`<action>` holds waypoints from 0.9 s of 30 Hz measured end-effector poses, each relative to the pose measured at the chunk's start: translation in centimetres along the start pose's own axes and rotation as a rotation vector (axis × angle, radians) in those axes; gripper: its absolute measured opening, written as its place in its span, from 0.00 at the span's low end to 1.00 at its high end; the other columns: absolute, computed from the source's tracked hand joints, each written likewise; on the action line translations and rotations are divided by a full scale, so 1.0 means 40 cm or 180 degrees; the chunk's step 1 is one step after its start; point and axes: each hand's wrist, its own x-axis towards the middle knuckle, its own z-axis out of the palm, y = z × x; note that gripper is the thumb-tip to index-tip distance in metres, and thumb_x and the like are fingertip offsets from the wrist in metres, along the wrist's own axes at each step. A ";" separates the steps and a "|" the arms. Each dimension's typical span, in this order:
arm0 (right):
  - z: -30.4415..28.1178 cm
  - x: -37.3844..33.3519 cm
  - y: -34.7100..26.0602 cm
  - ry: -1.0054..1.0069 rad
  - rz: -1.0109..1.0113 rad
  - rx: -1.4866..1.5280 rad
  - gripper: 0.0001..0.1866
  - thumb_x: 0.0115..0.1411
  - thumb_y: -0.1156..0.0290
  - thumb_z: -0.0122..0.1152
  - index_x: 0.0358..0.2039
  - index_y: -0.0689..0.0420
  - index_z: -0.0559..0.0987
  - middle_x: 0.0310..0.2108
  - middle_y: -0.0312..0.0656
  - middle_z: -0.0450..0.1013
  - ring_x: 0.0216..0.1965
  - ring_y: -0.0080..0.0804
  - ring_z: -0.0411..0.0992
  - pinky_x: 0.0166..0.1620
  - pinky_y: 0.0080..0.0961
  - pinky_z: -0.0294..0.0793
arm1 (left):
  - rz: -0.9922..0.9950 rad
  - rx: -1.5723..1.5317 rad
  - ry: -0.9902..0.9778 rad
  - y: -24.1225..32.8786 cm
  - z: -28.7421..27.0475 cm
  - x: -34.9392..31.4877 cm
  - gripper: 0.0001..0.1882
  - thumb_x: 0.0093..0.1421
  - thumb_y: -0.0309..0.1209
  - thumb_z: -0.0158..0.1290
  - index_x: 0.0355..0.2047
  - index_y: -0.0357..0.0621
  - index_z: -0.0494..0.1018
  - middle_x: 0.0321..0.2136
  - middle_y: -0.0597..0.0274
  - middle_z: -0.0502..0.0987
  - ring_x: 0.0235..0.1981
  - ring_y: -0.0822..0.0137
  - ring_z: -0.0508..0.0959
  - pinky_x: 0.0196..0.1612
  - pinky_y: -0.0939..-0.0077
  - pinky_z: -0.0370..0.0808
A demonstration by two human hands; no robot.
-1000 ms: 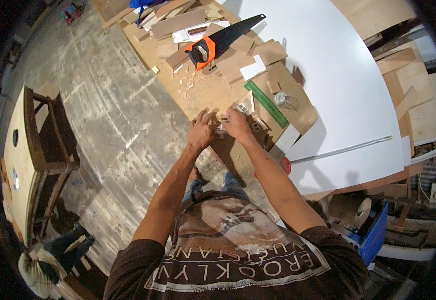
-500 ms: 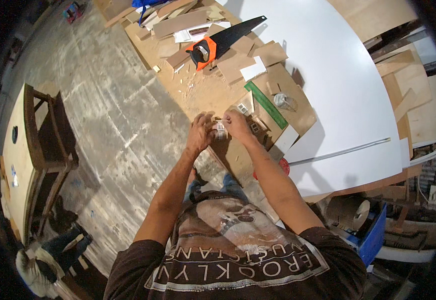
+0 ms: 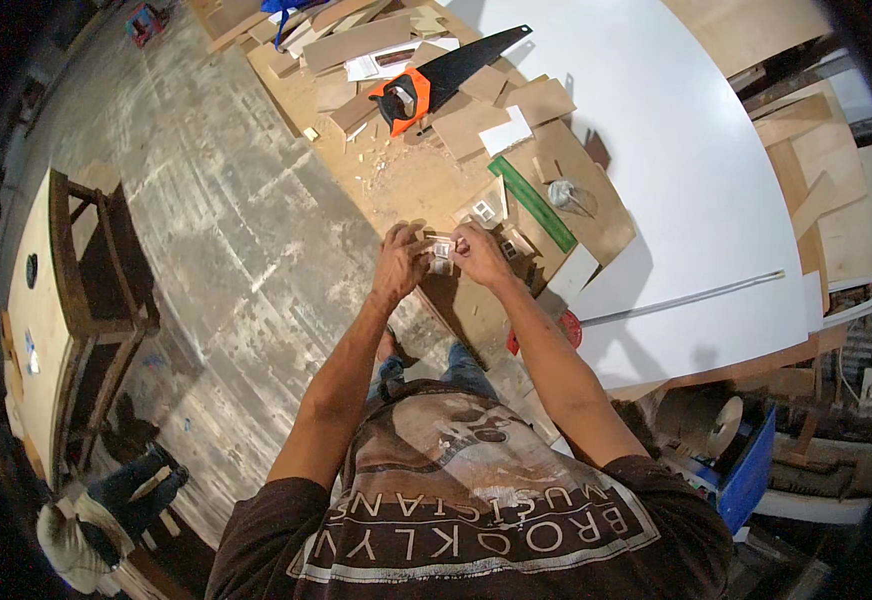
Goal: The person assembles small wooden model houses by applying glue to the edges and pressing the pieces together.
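Observation:
At the near edge of the wooden board, my left hand (image 3: 402,262) curls its fingers against a small model house piece (image 3: 441,252) with white window frames. My right hand (image 3: 480,254) is pinched at the piece's right side; whatever lies between its fingertips is too small to make out. A thin pale strip spans the gap between both hands. Just beyond my right hand lies a second small piece with a white window (image 3: 484,210). Another windowed piece (image 3: 512,246) sits to its right, partly hidden by that hand.
A green ruler (image 3: 533,204) lies to the right, beside a clear cup (image 3: 569,198). Farther off, a handsaw (image 3: 446,80) with an orange and black handle rests among wood offcuts (image 3: 361,45). A red tape measure (image 3: 568,330) is by my right forearm. Another person (image 3: 106,520) is at lower left.
My right hand has shifted slightly lower and turned, with its fingertips now against the windowed piece. My left hand stays nearly in place. The whole view has shifted slightly.

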 end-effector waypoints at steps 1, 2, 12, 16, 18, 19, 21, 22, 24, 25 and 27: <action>0.001 0.001 -0.004 -0.0028 0.0005 -0.0010 0.13 0.53 0.78 0.66 0.39 0.62 0.75 0.40 0.49 0.70 0.38 0.43 0.76 0.44 0.35 0.78 | -0.0002 0.0003 0.0001 -0.001 0.001 0.000 0.17 0.53 0.32 0.63 0.45 0.54 0.83 0.61 0.64 0.71 0.62 0.49 0.66 0.61 0.52 0.67; 0.002 0.000 -0.002 -0.0053 0.0015 -0.0020 0.13 0.53 0.78 0.66 0.39 0.62 0.75 0.40 0.48 0.70 0.38 0.43 0.76 0.44 0.35 0.78 | -0.0058 0.0042 -0.0029 0.001 0.002 0.001 0.17 0.54 0.33 0.63 0.46 0.55 0.83 0.61 0.64 0.71 0.63 0.51 0.66 0.61 0.52 0.67; 0.019 -0.002 0.017 0.0216 -0.0323 0.0027 0.14 0.51 0.82 0.66 0.38 0.62 0.75 0.36 0.44 0.71 0.32 0.33 0.77 0.37 0.29 0.78 | -0.0276 0.0327 -0.0276 0.021 -0.008 0.004 0.16 0.56 0.36 0.62 0.46 0.61 0.84 0.62 0.70 0.69 0.64 0.54 0.65 0.60 0.49 0.66; 0.018 0.001 0.012 0.0128 -0.0205 0.0009 0.13 0.51 0.82 0.66 0.38 0.62 0.75 0.36 0.44 0.71 0.31 0.33 0.76 0.36 0.29 0.78 | -0.0248 0.0251 -0.0279 0.014 -0.006 0.006 0.16 0.55 0.37 0.62 0.46 0.61 0.84 0.62 0.70 0.69 0.64 0.54 0.64 0.60 0.49 0.65; 0.017 0.000 0.013 0.0133 -0.0221 0.0005 0.13 0.51 0.82 0.66 0.37 0.62 0.75 0.36 0.44 0.71 0.31 0.33 0.76 0.36 0.29 0.78 | -0.0267 0.0270 -0.0337 0.018 -0.011 0.009 0.16 0.55 0.37 0.63 0.46 0.60 0.84 0.62 0.70 0.69 0.64 0.55 0.64 0.60 0.49 0.65; 0.016 -0.001 0.013 0.0148 -0.0246 -0.0009 0.13 0.51 0.82 0.66 0.37 0.62 0.75 0.36 0.44 0.71 0.31 0.33 0.76 0.36 0.29 0.78 | -0.0265 0.0269 -0.0340 0.020 -0.014 0.010 0.16 0.55 0.37 0.63 0.46 0.60 0.84 0.62 0.70 0.69 0.64 0.55 0.64 0.60 0.49 0.65; 0.015 -0.001 0.013 0.0165 -0.0268 -0.0023 0.13 0.51 0.82 0.66 0.37 0.62 0.75 0.35 0.44 0.71 0.31 0.33 0.76 0.37 0.29 0.78 | -0.0402 0.0090 -0.0559 0.026 -0.023 0.014 0.16 0.57 0.36 0.60 0.47 0.56 0.83 0.65 0.67 0.66 0.67 0.52 0.61 0.64 0.42 0.61; 0.015 -0.003 0.014 0.0182 -0.0269 0.0034 0.12 0.52 0.82 0.66 0.37 0.62 0.75 0.35 0.44 0.71 0.31 0.33 0.76 0.37 0.29 0.78 | -0.0401 0.0089 -0.0562 0.030 -0.026 0.016 0.16 0.57 0.36 0.60 0.47 0.56 0.83 0.65 0.67 0.66 0.67 0.52 0.61 0.64 0.42 0.61; 0.016 -0.004 0.011 0.0191 -0.0275 0.0092 0.12 0.53 0.81 0.65 0.37 0.63 0.74 0.35 0.44 0.71 0.31 0.33 0.76 0.37 0.29 0.79 | -0.0501 0.0120 -0.0611 0.033 -0.028 0.016 0.16 0.57 0.38 0.60 0.46 0.56 0.84 0.65 0.68 0.67 0.68 0.53 0.60 0.64 0.42 0.60; 0.016 -0.003 0.010 0.0198 -0.0177 0.0178 0.13 0.52 0.80 0.66 0.37 0.62 0.75 0.35 0.46 0.72 0.32 0.37 0.77 0.38 0.32 0.78 | -0.0506 0.0120 -0.0610 0.034 -0.029 0.015 0.16 0.57 0.38 0.60 0.46 0.56 0.84 0.65 0.68 0.67 0.68 0.53 0.60 0.64 0.42 0.60; 0.021 -0.001 0.015 0.0211 -0.0080 0.0261 0.14 0.51 0.79 0.68 0.38 0.62 0.75 0.35 0.48 0.74 0.33 0.40 0.77 0.38 0.35 0.77 | -0.0317 0.0326 -0.0368 0.031 -0.025 0.013 0.16 0.54 0.37 0.64 0.45 0.59 0.84 0.61 0.71 0.70 0.64 0.55 0.64 0.58 0.50 0.65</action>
